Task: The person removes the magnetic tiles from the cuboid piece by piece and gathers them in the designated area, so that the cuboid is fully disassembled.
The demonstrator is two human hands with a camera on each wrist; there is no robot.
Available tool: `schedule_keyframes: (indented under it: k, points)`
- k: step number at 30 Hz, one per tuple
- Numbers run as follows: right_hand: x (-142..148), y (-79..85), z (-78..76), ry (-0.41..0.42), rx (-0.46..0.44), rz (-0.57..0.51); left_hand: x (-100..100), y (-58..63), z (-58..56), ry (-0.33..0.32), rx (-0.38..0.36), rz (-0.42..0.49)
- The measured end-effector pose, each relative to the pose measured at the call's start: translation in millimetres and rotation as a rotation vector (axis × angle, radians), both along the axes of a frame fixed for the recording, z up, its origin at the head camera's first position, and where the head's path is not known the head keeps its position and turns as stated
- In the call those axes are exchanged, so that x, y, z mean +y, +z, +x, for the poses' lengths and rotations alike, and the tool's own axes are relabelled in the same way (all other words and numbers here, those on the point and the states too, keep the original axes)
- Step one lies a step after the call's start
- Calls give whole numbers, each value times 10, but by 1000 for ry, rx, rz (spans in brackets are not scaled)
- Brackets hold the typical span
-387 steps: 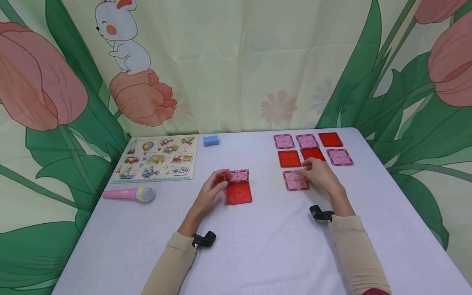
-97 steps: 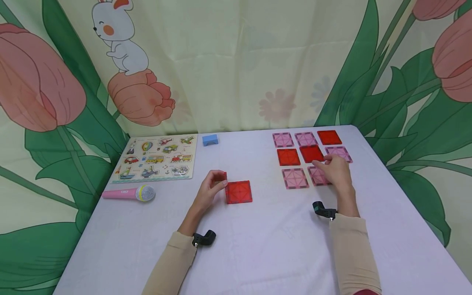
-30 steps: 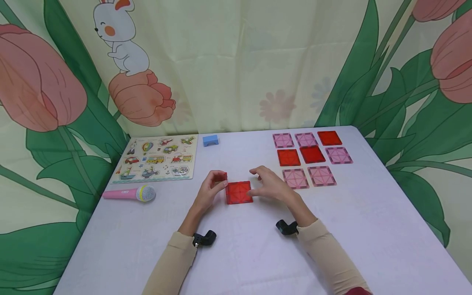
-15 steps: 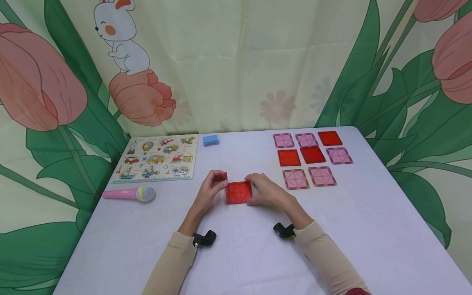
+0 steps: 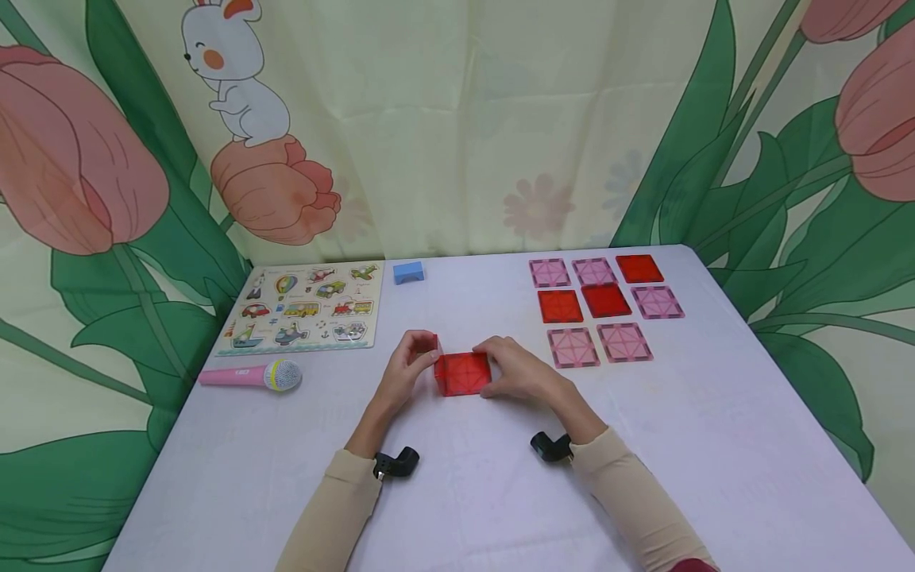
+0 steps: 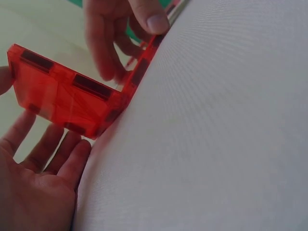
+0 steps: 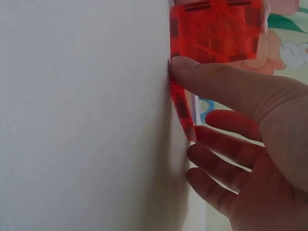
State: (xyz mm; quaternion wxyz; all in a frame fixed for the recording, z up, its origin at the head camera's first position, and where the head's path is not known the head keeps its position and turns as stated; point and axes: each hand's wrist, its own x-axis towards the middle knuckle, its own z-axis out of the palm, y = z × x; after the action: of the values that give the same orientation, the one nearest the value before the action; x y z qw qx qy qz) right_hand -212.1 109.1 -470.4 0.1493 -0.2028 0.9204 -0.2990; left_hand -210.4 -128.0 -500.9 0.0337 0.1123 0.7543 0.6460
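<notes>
Two red translucent square magnetic tiles meet at an edge. One, the flat red tile (image 5: 466, 374), lies on the table; the other, the upright red tile (image 6: 60, 94), stands along its left side. My left hand (image 5: 404, 371) holds the upright tile, its thumb at one edge and fingers against the outer face in the left wrist view. From the right, my right hand (image 5: 527, 371) pinches the flat tile, thumb at the near edge and forefinger toward the far one. The remaining right fingers spread loosely in the right wrist view.
At the right lie several pink tiles (image 5: 573, 347) and red tiles (image 5: 561, 307) in rows. A picture puzzle board (image 5: 303, 307) is at the left, with a pink microphone (image 5: 243, 376) in front. A blue block (image 5: 408, 272) sits at the back.
The right hand put a pink tile, earlier standing on the red one, among the tiles at right. It then came left and took the flat red tile, which has shifted slightly.
</notes>
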Motion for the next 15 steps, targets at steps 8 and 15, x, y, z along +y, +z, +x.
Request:
schedule_keyframes:
  k: [8,15]
  points:
    - [51,26,-14,-19,10,29,-29,-150,-59,0,-16,37]
    - [87,40,-19,-38,13,21,-40,-118,-35,2,-34,42]
